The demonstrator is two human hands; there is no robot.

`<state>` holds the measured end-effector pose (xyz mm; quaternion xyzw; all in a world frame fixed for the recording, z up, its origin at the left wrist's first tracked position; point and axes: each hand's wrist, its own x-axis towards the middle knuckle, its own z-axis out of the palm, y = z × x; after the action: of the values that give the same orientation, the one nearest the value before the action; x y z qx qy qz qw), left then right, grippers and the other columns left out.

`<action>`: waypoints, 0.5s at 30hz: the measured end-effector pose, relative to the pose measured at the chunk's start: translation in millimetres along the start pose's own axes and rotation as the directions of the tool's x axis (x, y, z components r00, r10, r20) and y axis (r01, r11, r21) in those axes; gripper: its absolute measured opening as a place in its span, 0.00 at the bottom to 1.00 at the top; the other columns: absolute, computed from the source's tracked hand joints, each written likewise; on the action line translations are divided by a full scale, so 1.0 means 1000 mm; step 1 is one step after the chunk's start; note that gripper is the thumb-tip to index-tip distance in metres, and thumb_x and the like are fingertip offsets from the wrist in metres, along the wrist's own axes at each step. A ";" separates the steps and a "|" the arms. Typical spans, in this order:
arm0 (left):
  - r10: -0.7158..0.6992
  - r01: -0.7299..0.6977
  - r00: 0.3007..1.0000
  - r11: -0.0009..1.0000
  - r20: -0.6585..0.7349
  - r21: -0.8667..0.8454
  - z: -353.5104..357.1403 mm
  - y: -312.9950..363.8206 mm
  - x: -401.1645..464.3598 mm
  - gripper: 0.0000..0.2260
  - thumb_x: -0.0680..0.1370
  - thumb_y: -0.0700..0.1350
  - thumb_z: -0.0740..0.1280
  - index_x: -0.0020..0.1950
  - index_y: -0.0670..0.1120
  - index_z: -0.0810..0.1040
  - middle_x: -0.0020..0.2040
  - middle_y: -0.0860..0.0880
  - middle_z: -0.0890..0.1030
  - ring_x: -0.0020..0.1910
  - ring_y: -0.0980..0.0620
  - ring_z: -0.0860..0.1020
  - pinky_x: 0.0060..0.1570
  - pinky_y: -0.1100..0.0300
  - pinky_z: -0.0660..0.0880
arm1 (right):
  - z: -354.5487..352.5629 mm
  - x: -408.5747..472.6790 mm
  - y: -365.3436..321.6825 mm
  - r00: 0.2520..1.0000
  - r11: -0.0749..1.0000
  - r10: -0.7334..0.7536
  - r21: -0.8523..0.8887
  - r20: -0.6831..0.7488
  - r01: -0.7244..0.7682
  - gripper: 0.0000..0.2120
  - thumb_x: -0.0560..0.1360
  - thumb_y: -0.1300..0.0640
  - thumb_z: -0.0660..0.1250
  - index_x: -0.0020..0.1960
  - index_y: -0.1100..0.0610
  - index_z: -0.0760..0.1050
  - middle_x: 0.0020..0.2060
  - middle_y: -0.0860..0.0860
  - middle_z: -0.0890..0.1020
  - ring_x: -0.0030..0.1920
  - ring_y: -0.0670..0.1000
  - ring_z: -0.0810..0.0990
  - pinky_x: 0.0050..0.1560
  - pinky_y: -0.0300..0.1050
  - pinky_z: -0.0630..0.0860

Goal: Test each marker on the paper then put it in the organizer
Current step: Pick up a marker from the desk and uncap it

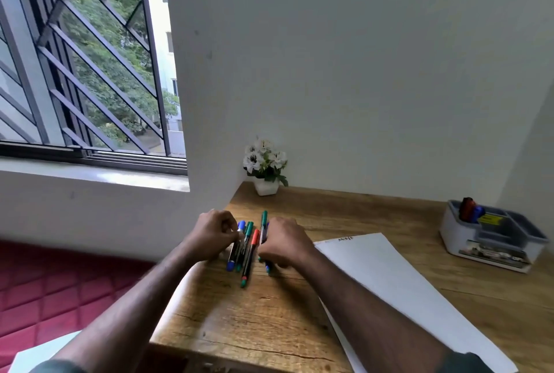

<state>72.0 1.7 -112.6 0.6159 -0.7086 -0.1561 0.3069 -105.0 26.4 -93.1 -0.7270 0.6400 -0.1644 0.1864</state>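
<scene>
While both my hands curl, markers (245, 248) lie between them.
Left hand (214, 234) pinches 1; right hand (283, 242) grips 2.

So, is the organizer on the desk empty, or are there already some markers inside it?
Not empty. The organizer already holds a red marker and a blue marker, standing in its back left compartment.

The markers (246, 248) on the brown wood-grain desk (257, 315) show blue, green and red caps on dark barrels. The paper (389, 291) is white with a small dark scribble near its far edge. The organizer (491, 237) is pale grey with darker grey trays, holding red and blue markers and a yellow item. White flowers (264, 156) with green leaves sit in a white pot. A dark red quilted diamond-pattern surface (45, 291) lies left
</scene>
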 end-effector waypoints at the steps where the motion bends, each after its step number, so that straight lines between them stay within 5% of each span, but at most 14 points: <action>1: 0.006 -0.006 1.000 1.000 0.000 0.008 0.000 0.001 0.000 0.05 0.72 0.43 0.77 0.40 0.48 0.82 0.33 0.53 0.77 0.32 0.57 0.70 0.28 0.71 0.64 | -0.001 -0.001 0.000 1.000 1.000 0.023 -0.004 -0.005 -0.023 0.15 0.70 0.54 0.75 0.54 0.56 0.77 0.47 0.53 0.80 0.46 0.52 0.82 0.39 0.46 0.80; 5: 0.052 -0.052 0.998 0.999 -0.028 0.009 0.000 0.007 0.002 0.05 0.72 0.45 0.77 0.40 0.49 0.82 0.35 0.51 0.79 0.35 0.53 0.73 0.32 0.65 0.67 | -0.006 -0.004 0.010 0.988 0.996 0.045 -0.073 -0.145 -0.056 0.20 0.69 0.53 0.74 0.58 0.58 0.74 0.51 0.55 0.80 0.51 0.55 0.80 0.42 0.47 0.77; 8: 0.110 -0.111 0.992 0.994 -0.058 -0.003 0.002 0.014 0.005 0.06 0.73 0.48 0.77 0.41 0.51 0.81 0.36 0.53 0.79 0.36 0.53 0.74 0.34 0.63 0.68 | -0.020 -0.006 0.026 0.951 0.998 0.053 -0.023 -0.305 -0.063 0.13 0.70 0.52 0.70 0.52 0.57 0.76 0.46 0.53 0.82 0.48 0.55 0.81 0.40 0.46 0.74; 12: 0.214 -0.216 0.975 0.976 -0.053 -0.037 0.012 0.033 0.007 0.15 0.74 0.52 0.75 0.60 0.53 0.79 0.50 0.53 0.78 0.46 0.54 0.75 0.45 0.59 0.72 | -0.049 -0.019 0.053 0.916 0.962 0.076 0.271 -0.394 0.037 0.04 0.75 0.55 0.69 0.43 0.54 0.80 0.34 0.46 0.80 0.35 0.46 0.79 0.32 0.37 0.71; 15: 0.296 -0.294 0.955 0.948 0.003 -0.125 0.020 0.060 0.003 0.18 0.76 0.51 0.73 0.66 0.53 0.78 0.56 0.55 0.77 0.51 0.55 0.77 0.51 0.57 0.76 | -0.065 -0.029 0.074 0.926 0.871 0.103 0.483 -0.363 0.092 0.06 0.76 0.59 0.69 0.41 0.55 0.83 0.32 0.49 0.82 0.32 0.46 0.79 0.34 0.41 0.74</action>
<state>12.3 6.9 -91.3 0.4813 -0.7850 -0.1583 0.3565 -203.8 42.8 -71.6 -0.6084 0.6027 -0.4577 0.2391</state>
